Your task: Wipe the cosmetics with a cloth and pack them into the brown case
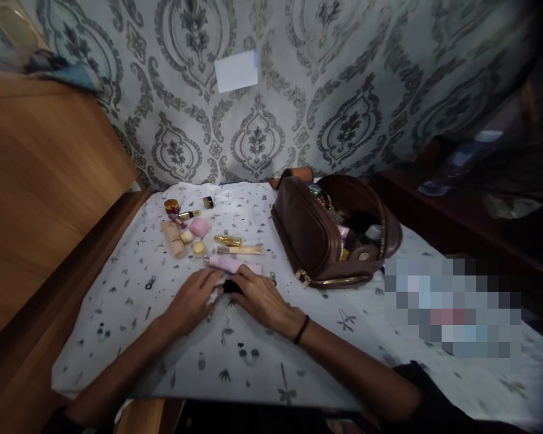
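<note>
Both hands are close together near the middle of the white patterned cloth (131,337). Between them is a small black item (232,286), held by my right hand (263,298), whose fingers are bent round it. My left hand (194,298) has its fingers curled at the left side of that item; a small whitish thing shows at its fingertips, too blurred to name. Just beyond the hands lies a pink tube (233,264). Past it are a slim beige tube (242,250), a gold tube (228,240), a pink round item (199,227) and a larger beige tube (174,240).
An open brown bag (308,232) filled with small items stands right of the hands. Farther back are a red jar with a gold lid (172,206) and a small dark jar (208,202). A wooden panel (45,199) borders the left; a clear bottle (461,163) lies at right.
</note>
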A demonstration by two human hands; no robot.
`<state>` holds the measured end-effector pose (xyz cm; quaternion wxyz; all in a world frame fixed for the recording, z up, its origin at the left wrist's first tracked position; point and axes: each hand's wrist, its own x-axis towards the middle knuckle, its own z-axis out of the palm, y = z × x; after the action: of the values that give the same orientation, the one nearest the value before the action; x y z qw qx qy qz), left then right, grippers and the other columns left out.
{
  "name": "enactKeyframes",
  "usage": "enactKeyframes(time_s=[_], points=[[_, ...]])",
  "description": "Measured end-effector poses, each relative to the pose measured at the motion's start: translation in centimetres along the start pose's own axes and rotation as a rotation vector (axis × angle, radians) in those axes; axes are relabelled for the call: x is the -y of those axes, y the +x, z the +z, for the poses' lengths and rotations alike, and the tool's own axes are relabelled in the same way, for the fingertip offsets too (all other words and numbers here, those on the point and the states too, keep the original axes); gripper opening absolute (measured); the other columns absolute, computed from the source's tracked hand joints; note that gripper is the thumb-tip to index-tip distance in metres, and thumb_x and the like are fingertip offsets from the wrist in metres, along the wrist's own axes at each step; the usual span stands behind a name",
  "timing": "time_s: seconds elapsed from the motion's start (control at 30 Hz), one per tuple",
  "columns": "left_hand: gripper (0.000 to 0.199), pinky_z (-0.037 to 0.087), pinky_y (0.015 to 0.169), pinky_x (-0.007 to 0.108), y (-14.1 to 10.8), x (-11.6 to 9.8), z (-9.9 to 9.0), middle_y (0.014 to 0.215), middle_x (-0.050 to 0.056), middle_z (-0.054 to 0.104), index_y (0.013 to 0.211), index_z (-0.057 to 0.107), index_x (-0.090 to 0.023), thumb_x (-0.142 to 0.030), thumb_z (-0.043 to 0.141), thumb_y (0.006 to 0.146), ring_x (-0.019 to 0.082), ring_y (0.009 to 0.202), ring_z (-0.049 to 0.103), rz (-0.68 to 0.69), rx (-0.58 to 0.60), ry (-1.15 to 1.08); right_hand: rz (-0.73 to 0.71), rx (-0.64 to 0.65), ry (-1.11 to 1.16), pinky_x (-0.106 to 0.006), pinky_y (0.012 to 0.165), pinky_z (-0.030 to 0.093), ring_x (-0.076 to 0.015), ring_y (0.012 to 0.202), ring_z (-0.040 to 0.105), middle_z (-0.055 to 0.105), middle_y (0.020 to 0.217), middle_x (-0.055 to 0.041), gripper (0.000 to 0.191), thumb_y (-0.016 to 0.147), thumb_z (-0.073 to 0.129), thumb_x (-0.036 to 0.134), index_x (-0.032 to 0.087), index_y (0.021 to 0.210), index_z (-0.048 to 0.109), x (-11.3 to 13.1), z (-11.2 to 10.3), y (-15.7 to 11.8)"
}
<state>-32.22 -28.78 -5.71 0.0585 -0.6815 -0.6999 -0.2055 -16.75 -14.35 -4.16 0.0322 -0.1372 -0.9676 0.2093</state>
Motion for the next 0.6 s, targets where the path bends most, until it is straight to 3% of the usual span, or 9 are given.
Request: enactKeyframes(time_s=[0.13, 0.3, 0.5, 0.6], points=[[0.034, 0.048, 0.098, 0.045, -0.7, -0.4, 1.2, 0.124, 0.013, 0.063, 0.132, 0.052, -0.017, -0.026, 0.048, 0.099, 0.029, 0.115, 0.058, 0.004, 0.123, 0.142, 0.033, -0.006, -0.051, -0.033, 0.077, 0.054, -0.0233, 0.097, 0.067, 0.059, 0.118, -0.0094, 0.025, 0.098, 0.056, 0.028, 0.019, 0.121, 0.06, 0.4, 1.0, 0.0], [0.031, 0.051, 0.089, 0.042, -1.7, 2.3, -0.1, 0.111, 0.011, 0.063, 0.127, 0.054, -0.017, -0.025, 0.053, 0.097, 0.027, 0.105, 0.059, -0.062, 0.163, 0.161, -0.006, -0.033, -0.041, -0.034, 0.076, 0.055, -0.0234, 0.096, 0.067, 0.059, 0.117, -0.0096, 0.02, 0.096, 0.06, 0.024, 0.018, 0.114, 0.059, 0.1, 1.3, -0.3], [0.021, 0.048, 0.076, 0.028, -2.8, 3.8, -2.1, 0.099, 0.004, 0.065, 0.108, 0.061, -0.021, -0.035, 0.052, 0.096, 0.021, 0.089, 0.063, -0.177, 0.122, -0.162, -0.114, -0.12, 0.105, -0.035, 0.082, 0.055, -0.0222, 0.097, 0.066, 0.063, 0.113, -0.0088, 0.02, 0.093, 0.061, 0.018, 0.018, 0.112, 0.06, -1.2, 2.1, -0.4], [0.026, 0.042, 0.066, 0.024, -1.6, 3.1, -2.9, 0.075, -0.002, 0.06, 0.084, 0.061, -0.019, -0.038, 0.048, 0.096, 0.015, 0.068, 0.057, -0.326, 0.051, -0.35, -0.182, -0.17, 0.257, -0.033, 0.081, 0.054, -0.0192, 0.091, 0.064, 0.063, 0.108, -0.0074, 0.021, 0.093, 0.061, 0.018, 0.019, 0.113, 0.061, -1.6, 2.5, -0.5]])
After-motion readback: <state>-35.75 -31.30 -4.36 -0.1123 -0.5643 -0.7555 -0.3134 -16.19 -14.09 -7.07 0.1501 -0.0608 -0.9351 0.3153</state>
